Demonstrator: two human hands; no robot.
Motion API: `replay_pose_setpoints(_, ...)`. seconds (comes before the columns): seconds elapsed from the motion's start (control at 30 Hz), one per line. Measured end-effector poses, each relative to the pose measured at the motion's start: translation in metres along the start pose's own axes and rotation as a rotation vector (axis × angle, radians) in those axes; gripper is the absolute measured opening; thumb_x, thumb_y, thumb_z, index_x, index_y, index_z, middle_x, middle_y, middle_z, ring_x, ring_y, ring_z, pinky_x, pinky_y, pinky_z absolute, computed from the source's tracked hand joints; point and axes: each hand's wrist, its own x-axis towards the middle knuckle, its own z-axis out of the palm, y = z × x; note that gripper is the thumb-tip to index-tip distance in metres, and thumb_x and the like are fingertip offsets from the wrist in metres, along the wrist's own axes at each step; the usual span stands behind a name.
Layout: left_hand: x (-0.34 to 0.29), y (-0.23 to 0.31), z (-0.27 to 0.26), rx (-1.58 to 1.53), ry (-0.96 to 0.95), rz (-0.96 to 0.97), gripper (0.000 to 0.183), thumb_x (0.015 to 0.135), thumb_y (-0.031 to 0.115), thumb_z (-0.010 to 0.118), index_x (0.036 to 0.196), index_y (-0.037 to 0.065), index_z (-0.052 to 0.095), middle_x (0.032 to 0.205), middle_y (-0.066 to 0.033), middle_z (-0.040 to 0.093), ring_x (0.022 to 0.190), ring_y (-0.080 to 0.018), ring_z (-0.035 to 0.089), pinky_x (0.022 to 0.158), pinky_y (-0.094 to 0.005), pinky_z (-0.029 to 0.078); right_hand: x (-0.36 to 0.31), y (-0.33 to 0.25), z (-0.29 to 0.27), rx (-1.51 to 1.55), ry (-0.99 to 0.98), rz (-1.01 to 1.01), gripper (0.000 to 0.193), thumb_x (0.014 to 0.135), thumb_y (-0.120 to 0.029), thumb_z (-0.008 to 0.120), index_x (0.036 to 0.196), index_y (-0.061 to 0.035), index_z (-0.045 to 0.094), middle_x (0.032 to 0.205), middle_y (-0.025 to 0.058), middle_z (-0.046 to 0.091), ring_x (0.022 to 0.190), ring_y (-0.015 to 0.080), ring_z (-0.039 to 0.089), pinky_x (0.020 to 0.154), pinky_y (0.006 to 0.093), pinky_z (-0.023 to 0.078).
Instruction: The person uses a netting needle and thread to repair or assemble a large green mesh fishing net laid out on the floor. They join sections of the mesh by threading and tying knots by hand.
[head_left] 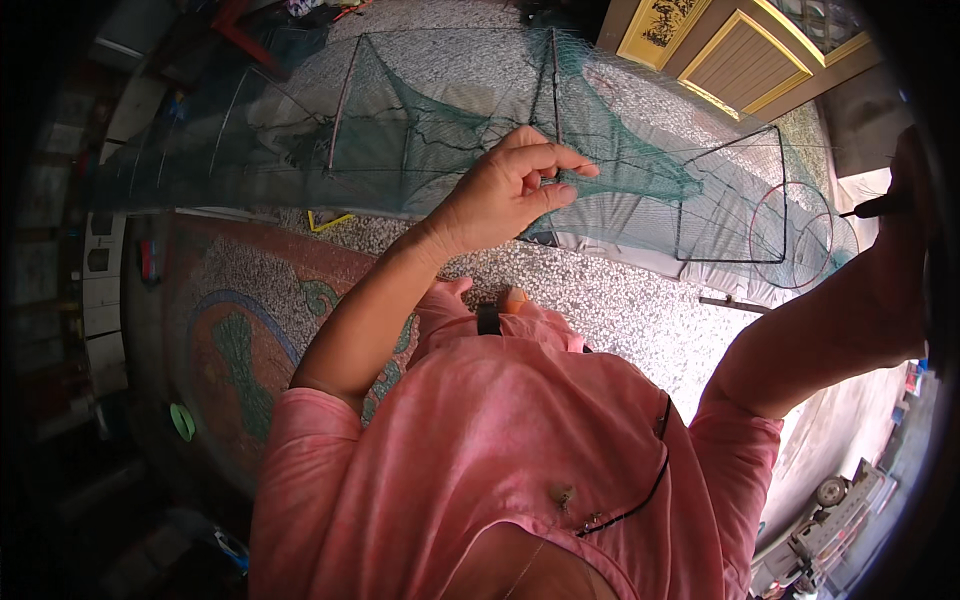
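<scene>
Green netting (440, 110) stretches from left to right across the far side of the scene, in front of me, its sheer mesh drawn out along a row of thin frames. Toward its right end I see a dark rectangular frame (732, 261) standing tilted in the mesh, and beside it a thin reddish hoop (751, 235), partly overlapping it. My left hand (510, 190) is raised in front of the middle of the netting, fingers curled, thumb and forefinger brought near each other with their tips apart; I cannot tell whether a fine strand runs between them, or whether the hand touches the mesh. My right hand (905, 225) is far out at the right edge, deep in shadow, grasping a dark pointed tool (878, 207) whose thin tip points left toward the hoop; the separate fingers are too dark to make out. Below the netting lies a pebbled floor (620, 310), with a reddish patterned area (265, 350) to the left. A yellow-edged piece (330, 222) rests near the netting's lower border, and a brown and gold panel (745, 65) stands at the far right.
</scene>
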Motion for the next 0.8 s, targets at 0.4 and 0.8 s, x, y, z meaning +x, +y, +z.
replay_pose_setpoints(0.4,0.003,-0.013,-0.026,-0.793,0.24,-0.293,0.014,0.094,0.016,0.049,0.095,0.004,0.054,0.097,-0.0103,0.063,0.079,-0.0127,0.059,0.068,-0.023,0.046,-0.056,0.054,0.027,-0.964,-0.915,0.086,0.005,0.08,-0.007,0.062,0.085,-0.005,0.061,0.081,0.0041,0.06,0.077,0.0205,0.057,0.066,0.0312,0.047)
replay_pose_setpoints(0.8,-0.003,-0.006,-0.018,-0.23,0.201,-0.222,0.014,0.094,0.013,0.045,0.085,0.002,0.05,0.088,-0.0064,0.065,0.063,-0.0076,0.056,0.055,-0.0223,0.044,-0.092,0.093,0.023,-1.153,-0.912,0.167,0.004,0.074,-0.008,0.066,0.077,-0.0082,0.064,0.077,0.0036,0.057,0.077,0.0222,0.055,0.068,0.0328,0.048)
